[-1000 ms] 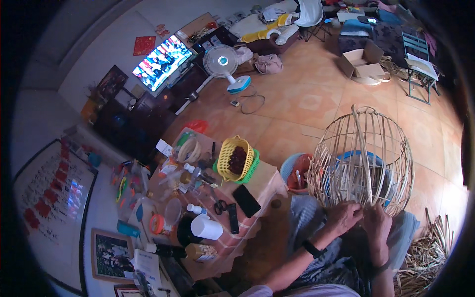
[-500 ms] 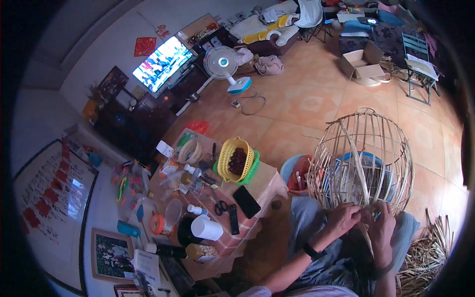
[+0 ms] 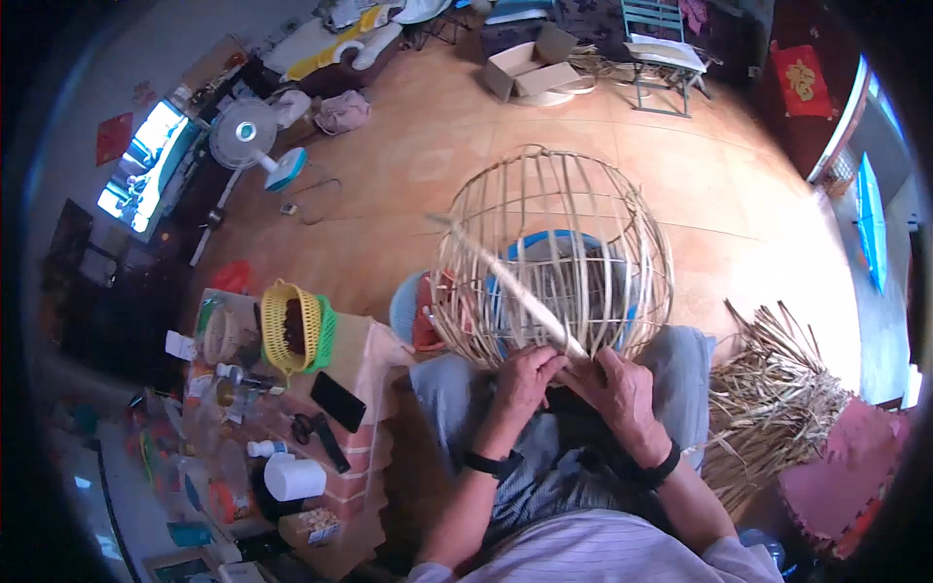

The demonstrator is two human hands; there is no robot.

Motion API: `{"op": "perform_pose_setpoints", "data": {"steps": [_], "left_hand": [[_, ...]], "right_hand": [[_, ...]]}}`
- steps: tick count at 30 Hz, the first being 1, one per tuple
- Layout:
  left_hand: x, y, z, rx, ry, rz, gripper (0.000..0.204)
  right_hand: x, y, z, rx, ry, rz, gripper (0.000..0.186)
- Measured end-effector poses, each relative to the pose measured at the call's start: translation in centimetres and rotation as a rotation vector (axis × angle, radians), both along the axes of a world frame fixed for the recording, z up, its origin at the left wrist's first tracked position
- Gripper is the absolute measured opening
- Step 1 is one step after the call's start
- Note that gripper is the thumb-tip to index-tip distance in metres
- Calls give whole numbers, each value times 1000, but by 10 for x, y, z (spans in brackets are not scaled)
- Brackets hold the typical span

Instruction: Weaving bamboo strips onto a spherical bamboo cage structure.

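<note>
An open basket frame of thin, pale cane-like strips stands between my knees, its bars widely spaced. At its near edge my left hand is closed, thumb and fingers pinched around the lower part of a broad, pale flat strip. My right hand is closed beside it, its fingers curled at the strip's near end. The strip slants up and to the left across the basket's front. My fingers partly hide where it meets the basket's edge.
Behind the bars a blue basin shows. Loose dry strips are heaped at the right, next to a pink mat. The cluttered table at the left holds a yellow basket, a phone and a white container.
The view has swung right, so the room has shifted left. The broad strip, which ran nearly upright before, now leans to the upper left. Both hands remain at the basket's near edge.
</note>
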State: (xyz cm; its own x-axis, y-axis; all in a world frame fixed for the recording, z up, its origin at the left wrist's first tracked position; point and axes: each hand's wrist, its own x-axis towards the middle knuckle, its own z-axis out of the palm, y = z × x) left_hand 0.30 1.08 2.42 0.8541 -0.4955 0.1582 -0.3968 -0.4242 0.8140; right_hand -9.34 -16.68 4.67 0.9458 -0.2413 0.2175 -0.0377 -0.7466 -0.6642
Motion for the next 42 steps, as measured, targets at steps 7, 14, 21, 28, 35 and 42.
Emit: {"op": "perform_pose_setpoints", "data": {"steps": [7,14,21,28,35,42], "left_hand": [[-6,2,1,3,-52,8,19],[3,9,-6,62,-10,-41,24],[1,12,6,-19,185,-81,34],[-7,3,10,175,-175,-92,21],[-4,7,3,184,-59,-91,23],[-10,1,11,139,9,-82,23]], "right_hand": [[-24,-7,16,45,-82,-85,25],[24,-5,25,-3,-73,120,38],[-27,-33,-8,-30,129,-13,22],[-13,-19,36,-16,73,-26,28],[-1,-8,23,-48,-13,92,31],[-101,-100,10,997,506,30,40]]}}
